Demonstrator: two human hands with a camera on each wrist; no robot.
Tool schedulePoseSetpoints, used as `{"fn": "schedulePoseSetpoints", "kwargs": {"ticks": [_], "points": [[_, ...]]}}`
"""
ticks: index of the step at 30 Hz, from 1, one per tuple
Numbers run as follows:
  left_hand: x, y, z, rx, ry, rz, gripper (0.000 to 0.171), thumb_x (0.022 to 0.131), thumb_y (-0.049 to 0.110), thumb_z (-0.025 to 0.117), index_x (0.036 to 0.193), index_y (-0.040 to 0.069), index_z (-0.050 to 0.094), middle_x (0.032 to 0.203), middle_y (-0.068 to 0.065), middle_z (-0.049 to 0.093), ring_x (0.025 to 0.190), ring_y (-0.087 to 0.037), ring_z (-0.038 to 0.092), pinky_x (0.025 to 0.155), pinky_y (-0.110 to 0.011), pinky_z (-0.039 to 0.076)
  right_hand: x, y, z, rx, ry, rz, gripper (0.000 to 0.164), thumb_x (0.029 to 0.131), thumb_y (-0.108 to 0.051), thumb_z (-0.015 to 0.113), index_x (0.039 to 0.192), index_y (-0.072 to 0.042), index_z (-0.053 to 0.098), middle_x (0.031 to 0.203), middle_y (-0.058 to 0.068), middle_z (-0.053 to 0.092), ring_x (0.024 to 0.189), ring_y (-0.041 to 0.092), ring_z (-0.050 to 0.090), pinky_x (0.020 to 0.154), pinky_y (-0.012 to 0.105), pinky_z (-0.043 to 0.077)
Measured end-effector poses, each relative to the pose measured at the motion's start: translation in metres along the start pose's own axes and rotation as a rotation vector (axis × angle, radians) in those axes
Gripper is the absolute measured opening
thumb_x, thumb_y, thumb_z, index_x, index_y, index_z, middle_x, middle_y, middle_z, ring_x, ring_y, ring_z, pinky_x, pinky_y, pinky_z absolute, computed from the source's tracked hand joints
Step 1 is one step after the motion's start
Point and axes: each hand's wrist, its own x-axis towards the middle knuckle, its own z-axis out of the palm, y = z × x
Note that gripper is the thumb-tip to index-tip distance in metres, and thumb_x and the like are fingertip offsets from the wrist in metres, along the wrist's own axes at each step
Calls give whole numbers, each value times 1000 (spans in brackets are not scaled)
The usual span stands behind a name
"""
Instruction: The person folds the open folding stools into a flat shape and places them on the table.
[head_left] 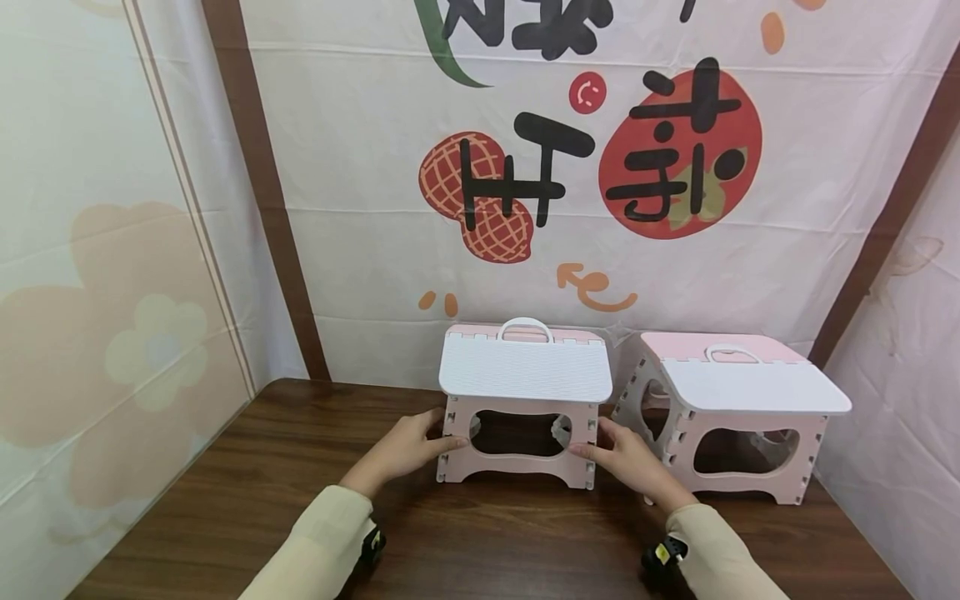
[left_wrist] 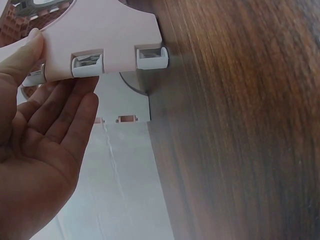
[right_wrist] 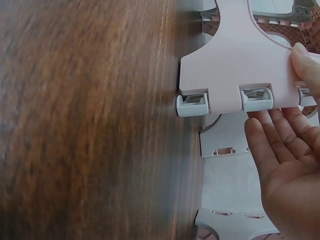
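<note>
A pink and white folding stool (head_left: pixel 525 371) stands unfolded on the wooden table, its white carry handle raised at the top. My left hand (head_left: pixel 405 448) holds its left side, thumb on the front leg panel and fingers behind the hinged edge. On the opposite side my right hand (head_left: pixel 628 454) grips the stool the same way. The left wrist view has the left hand (left_wrist: pixel 45 145) at the pink leg panel (left_wrist: pixel 115 35), with white hinges along its edge. In the right wrist view, the right hand's (right_wrist: pixel 290 155) thumb presses the matching panel (right_wrist: pixel 235 55).
A second pink and white folding stool (head_left: pixel 757 387) stands unfolded close by on the right. Behind both hangs a printed white cloth (head_left: pixel 360 208), with more cloth at the left and right. The brown wooden table (head_left: pixel 300 450) extends to the left and in front.
</note>
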Motion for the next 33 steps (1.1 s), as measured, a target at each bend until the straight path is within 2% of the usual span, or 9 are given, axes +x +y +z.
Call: {"fn": "schedulePoseSetpoints", "kwargs": {"ticks": [8,16,21,33], "points": [[-1,-1,0,-7,1,3,59,93,49,69,128,2,62,111,-5,70,96,-16,65,82,-42,55,-1,-1,-2,-2,-13,5,78,86,-51,76,143,-5,52,131,12,63,121,29,57,99,53,46],[0,-2,0,-11,-9,16,57,93,48,69,126,3,63,106,-4,69,90,-14,63,76,-39,55,-2,-2,-4,-9,-17,5,80,86,-52,75,145,-4,50,136,15,59,128,34,52,102,57,42],[0,-2,0,-10,-9,16,55,93,48,69,125,3,63,105,-3,69,89,-13,63,75,-38,54,-2,-2,-5,-14,-33,10,84,87,-53,74,146,-1,47,139,18,56,130,36,50,103,58,41],[1,-2,-1,-14,-19,3,61,93,50,68,130,3,61,114,-7,69,99,-19,65,83,-44,55,-2,-6,-7,0,-46,-1,79,87,-51,75,145,-4,50,137,14,59,130,34,50,104,58,39]]}}
